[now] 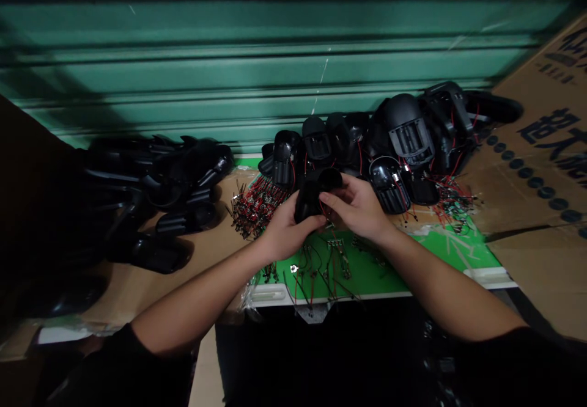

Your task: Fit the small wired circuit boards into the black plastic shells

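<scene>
A black plastic housing (308, 198) is held in front of me, over the near part of the green board. My left hand (285, 228) wraps its left side, thumb along the near edge. My right hand (360, 206) is closed at its right side, thumb and fingers pinched against it. A thin red wire shows by the right thumb; whether those fingers also grip the wire is unclear. Below the hands lie loose small metal contacts with red and black wires (312, 275). A dense bundle of red and black wires (261, 205) sits left of my left hand.
Black housings with battery slots and red wires (409, 129) are piled behind and right. More black shells (160, 181) heap on cardboard at left. Another wire bundle (454, 199) lies right. A green ribbed wall (275, 71) stands behind, a printed cardboard box (541, 144) at right.
</scene>
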Motion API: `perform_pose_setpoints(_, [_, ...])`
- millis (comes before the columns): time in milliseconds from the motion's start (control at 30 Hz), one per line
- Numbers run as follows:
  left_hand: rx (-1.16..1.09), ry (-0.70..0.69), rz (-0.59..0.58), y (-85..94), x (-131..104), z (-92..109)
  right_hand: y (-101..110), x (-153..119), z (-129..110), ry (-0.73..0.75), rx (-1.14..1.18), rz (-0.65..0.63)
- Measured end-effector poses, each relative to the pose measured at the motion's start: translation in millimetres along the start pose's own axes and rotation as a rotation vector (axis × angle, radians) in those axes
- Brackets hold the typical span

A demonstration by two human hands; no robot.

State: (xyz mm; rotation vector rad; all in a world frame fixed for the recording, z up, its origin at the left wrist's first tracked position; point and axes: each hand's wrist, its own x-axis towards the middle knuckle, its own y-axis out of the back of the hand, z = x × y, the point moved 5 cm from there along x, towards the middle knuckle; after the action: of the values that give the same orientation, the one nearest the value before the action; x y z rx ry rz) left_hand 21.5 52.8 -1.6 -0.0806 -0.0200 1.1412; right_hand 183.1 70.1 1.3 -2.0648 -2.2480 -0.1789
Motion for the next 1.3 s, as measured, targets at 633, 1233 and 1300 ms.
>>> perform_pose_setpoints(633, [-0.121, 0.06, 0.271, 20.9, 11, -3, -4, -15, -29, 0.116, -0.435, -0.237])
perform_pose_setpoints(1233, [-0.208, 0.061, 0.182, 21.1, 10, 3, 2, -8, -30, 0.266, -0.499, -0.273])
perform_pose_setpoints(1300, [-0.199, 0.05, 0.173, 19.7, 10, 4, -1, -10, -29, 0.249, -0.483, -0.281])
